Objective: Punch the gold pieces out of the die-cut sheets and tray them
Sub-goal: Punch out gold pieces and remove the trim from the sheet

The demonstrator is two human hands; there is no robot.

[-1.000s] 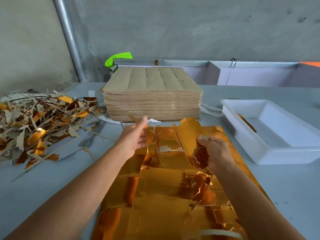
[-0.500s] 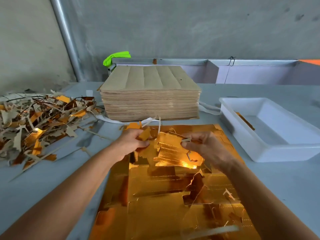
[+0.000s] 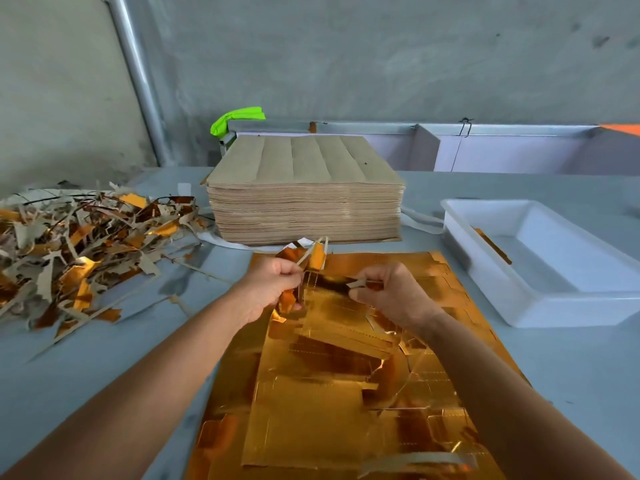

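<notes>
Centre of frame: both hands work over the gold sheets point(image 3: 346, 393), which lie in a loose pile on the desk point(image 3: 571, 368), running from mid-frame to the bottom edge.

Left hand point(image 3: 268, 289): fingers curled tight around a bunch of gold and grey scraps point(image 3: 311, 258); strips poke up out of the fist toward the paper stack.

Right hand point(image 3: 394, 294): fingers pinched together on a thin grey strip point(image 3: 360, 282), just right of the left fist. Whether that strip is still attached to the sheet below cannot be told.

Tray point(image 3: 485, 271), white, at right of frame, just beside the sheets. 1 thin gold strip point(image 3: 493, 245) lies inside; otherwise it looks nearly bare, so the task is probably at an early stage.

Upper centre: tall stack of brown paper point(image 3: 304, 192), backs up. Left of frame: heap of waste trimmings point(image 3: 79, 244), grey and gold.

Step in hand, as judged: stripping waste from a punched piece.

Notes for doing it well:
- Pull the strip low and along the cut line, not upward, so the foil face does not crease or tear at the nicks.
- Left hand looks full; dropping its scraps on the heap at left would free it to pin the sheet down.
- Keep scrap away from the tray; only clean pieces go right.
- Foil likely marks easily; handle by the edges.
</notes>
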